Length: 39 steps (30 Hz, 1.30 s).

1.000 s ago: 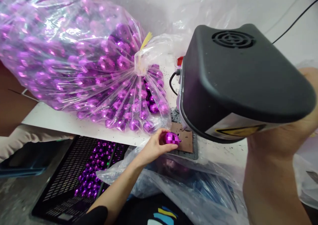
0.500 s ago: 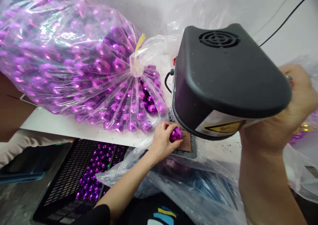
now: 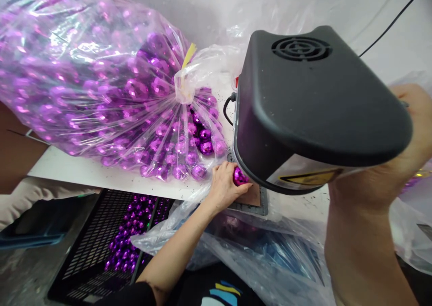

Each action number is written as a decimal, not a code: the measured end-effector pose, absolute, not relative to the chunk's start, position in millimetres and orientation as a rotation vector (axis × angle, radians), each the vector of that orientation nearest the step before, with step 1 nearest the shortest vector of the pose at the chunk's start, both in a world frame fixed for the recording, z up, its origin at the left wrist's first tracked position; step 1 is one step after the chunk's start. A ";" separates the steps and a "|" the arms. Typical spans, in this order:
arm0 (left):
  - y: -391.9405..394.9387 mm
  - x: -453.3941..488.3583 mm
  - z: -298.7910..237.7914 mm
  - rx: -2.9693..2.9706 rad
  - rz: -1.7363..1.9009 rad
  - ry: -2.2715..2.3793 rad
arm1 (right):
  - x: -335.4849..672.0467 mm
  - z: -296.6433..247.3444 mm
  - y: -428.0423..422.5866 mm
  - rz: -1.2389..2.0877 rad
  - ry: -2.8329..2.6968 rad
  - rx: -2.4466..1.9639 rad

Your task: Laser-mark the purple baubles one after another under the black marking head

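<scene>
My left hand (image 3: 222,186) pinches a shiny purple faceted bauble (image 3: 240,176) between thumb and fingers. The bauble is over a brown pad (image 3: 254,196) on a small grey plate (image 3: 264,202), and its right side is partly covered by the machine's lower edge. Above it looms a black-cased device (image 3: 317,103) with a round vent on top and a yellow warning label on its side. On the right, my right hand (image 3: 383,168) is wrapped round the far side of this device; its fingers are mostly hidden behind the casing.
A big clear bag of purple baubles (image 3: 111,85), tied with a yellow strip, lies along the white table (image 3: 84,175). A black crate (image 3: 79,247) with more baubles stands below left. Clear plastic sheeting (image 3: 270,256) hangs in front. A black cable (image 3: 393,22) runs upper right.
The bauble in my left hand has shifted slightly up and right, further under the device's edge. The device and my right hand appear slightly further right in view.
</scene>
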<state>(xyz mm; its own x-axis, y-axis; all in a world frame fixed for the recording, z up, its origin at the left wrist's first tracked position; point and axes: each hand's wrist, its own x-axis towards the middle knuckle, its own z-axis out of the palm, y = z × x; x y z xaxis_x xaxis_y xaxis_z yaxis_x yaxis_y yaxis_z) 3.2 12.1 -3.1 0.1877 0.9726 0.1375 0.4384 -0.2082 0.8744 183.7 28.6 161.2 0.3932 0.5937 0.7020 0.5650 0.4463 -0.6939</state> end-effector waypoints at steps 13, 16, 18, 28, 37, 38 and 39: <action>18.3 -23.4 10.5 1.527 0.920 1.163 | 181.8 165.7 28.4 0.024 -1.293 -1.214; 13.1 -18.3 0.4 1.641 0.874 1.264 | 182.6 165.0 28.6 0.022 -1.320 -1.190; 8.0 -13.8 -6.5 1.728 0.855 1.319 | 183.1 164.8 28.2 0.020 -1.325 -1.193; -9.0 0.8 -12.5 2.128 0.794 1.339 | 182.1 166.3 27.1 -0.006 -1.284 -1.252; -5.4 6.3 -12.1 1.954 0.783 1.333 | 182.7 161.4 27.7 -0.036 -1.301 -1.195; -5.4 7.1 -13.5 1.934 0.812 1.347 | 182.9 160.9 27.3 -0.033 -1.306 -1.193; -5.6 7.7 -15.4 1.919 0.841 1.353 | 183.2 160.3 26.6 -0.041 -1.312 -1.188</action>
